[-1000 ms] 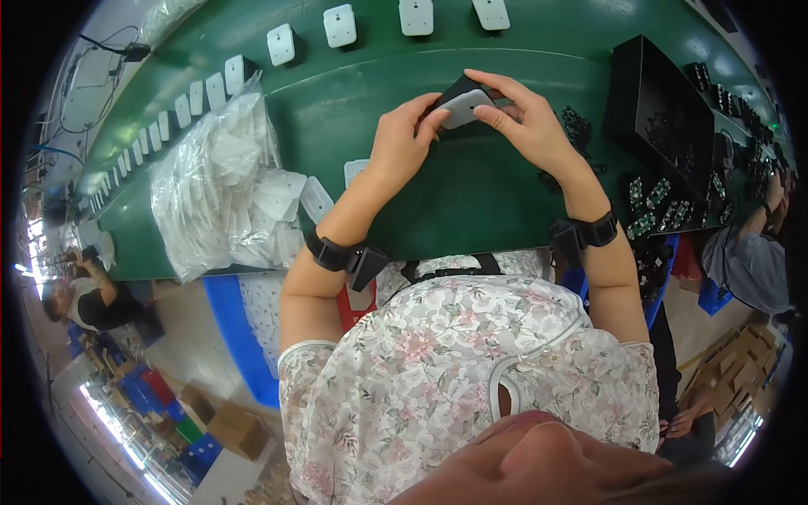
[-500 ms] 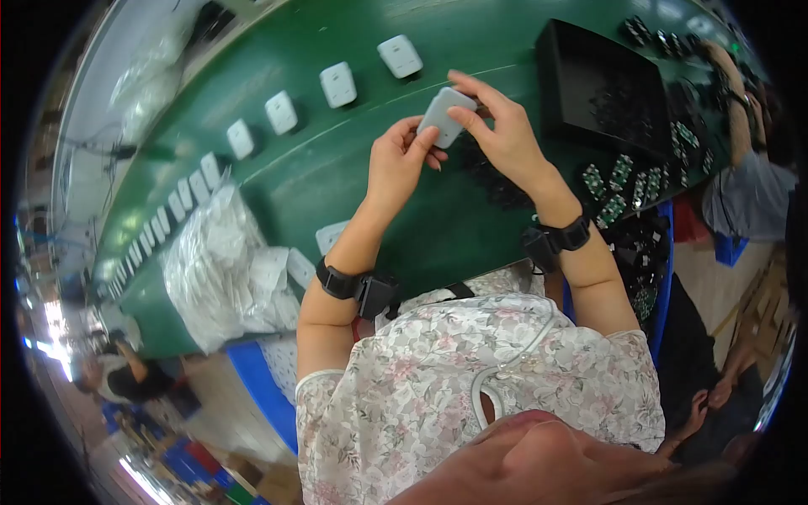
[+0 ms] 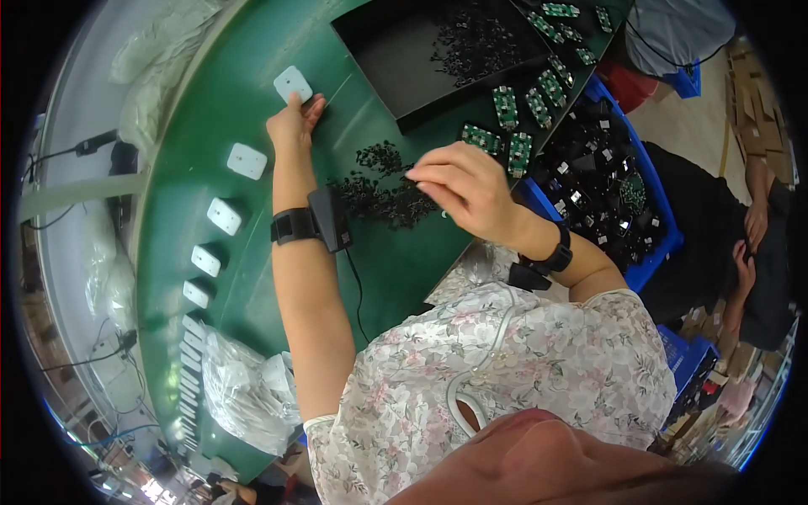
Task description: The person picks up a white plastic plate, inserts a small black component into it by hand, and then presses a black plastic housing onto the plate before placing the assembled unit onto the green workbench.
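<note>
At the far end of a curved row on the green table, a white rounded plastic case (image 3: 292, 83) rests at the fingertips of my left hand (image 3: 295, 124). The thumb presses its near edge and the fingers are curled beside it. Nearer along the row lie more white cases (image 3: 247, 161). My right hand (image 3: 470, 190) is closed in a pinch over the right edge of a loose pile of small black parts (image 3: 383, 198). Whatever the pinch holds is too small to make out.
A black tray (image 3: 370, 63) holding small black parts stands at the back. Green circuit boards (image 3: 505, 107) lie right of the pile, beside a blue bin (image 3: 669, 240) of black parts. A clear plastic bag (image 3: 244, 387) sits front left. Another person's hands (image 3: 749, 244) show at the right.
My hands have parted: the left carried the white case to the row's far end, while the right moved over to the black parts and pinched. The whole view has turned to the right.
</note>
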{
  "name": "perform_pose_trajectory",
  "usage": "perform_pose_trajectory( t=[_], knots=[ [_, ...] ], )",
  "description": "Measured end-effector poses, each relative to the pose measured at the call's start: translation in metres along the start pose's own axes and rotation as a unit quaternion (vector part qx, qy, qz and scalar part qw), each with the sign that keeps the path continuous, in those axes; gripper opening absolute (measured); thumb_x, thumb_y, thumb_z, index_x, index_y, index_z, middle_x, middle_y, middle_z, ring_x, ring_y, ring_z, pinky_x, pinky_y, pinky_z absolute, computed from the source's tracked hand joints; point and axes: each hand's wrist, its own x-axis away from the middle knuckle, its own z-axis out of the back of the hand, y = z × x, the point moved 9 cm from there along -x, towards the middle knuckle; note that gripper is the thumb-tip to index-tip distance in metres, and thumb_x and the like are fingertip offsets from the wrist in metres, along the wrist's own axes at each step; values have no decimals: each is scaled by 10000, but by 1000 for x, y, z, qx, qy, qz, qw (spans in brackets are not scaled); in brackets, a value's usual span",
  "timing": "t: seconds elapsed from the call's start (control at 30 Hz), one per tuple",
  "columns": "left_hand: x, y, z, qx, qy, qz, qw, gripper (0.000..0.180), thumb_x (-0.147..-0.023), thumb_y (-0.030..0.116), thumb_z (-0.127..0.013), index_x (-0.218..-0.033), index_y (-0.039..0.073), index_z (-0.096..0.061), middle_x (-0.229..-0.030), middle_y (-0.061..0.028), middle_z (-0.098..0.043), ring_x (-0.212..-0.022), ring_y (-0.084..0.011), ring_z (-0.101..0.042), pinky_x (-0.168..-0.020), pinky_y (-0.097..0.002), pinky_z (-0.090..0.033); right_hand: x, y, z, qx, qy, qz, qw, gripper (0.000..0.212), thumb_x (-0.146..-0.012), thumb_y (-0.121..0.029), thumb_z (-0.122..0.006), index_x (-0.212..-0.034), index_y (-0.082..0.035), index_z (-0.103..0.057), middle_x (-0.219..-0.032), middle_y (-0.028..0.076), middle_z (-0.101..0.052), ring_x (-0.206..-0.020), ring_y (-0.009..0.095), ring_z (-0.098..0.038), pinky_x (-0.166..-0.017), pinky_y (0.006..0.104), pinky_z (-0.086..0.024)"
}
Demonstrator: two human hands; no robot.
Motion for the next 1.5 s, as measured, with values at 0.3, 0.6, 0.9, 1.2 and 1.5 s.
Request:
perform_pose_trajectory(
  t=[0.3,0.6,0.9,1.2,1.5],
  knots=[
    [5,-2,-2,-131,12,28,991,281,-917,154,-609,-924,-124,-570,-724,-180,-657,-504,-157,-579,-403,-226,-431,2,60,88,175,117,-141,967,209,-849,-49,-663,-1057,-66,-662,-1003,64,-595,-729,125,-558,-647,240,-468],
    [84,40,0,-196,45,-167,965,486,-911,211,-633,-1162,-113,-372,-653,-111,-625,-485,-109,-515,-425,-208,-362,13,49,63,290,-24,-94,952,308,-775,-204,-723,-1039,-65,-648,-1001,66,-599,-845,233,-564,-719,329,-466],
    [262,12,72,-486,-49,-348,800,248,-846,161,-694,-1042,56,-582,-696,-78,-600,-584,-223,-582,-545,-330,-461,0,30,14,352,-137,-41,925,495,-744,-263,-733,-1173,-63,-586,-1096,103,-592,-989,301,-554,-837,404,-448],
    [352,2,198,-627,183,-309,691,309,-777,148,-721,-1048,64,-598,-991,-89,-580,-852,-289,-565,-682,-366,-483,32,20,-81,162,-277,-77,944,299,-814,-105,-672,-1092,-33,-586,-963,130,-560,-877,314,-574,-765,384,-470],
    [323,12,219,-661,108,-306,676,564,-686,71,-726,-1218,44,-540,-1094,-125,-553,-1024,-325,-508,-850,-419,-434,1,-30,-121,195,-262,85,941,119,-822,-88,-648,-929,-38,-664,-901,75,-591,-837,262,-573,-720,352,-464]
  ],
)
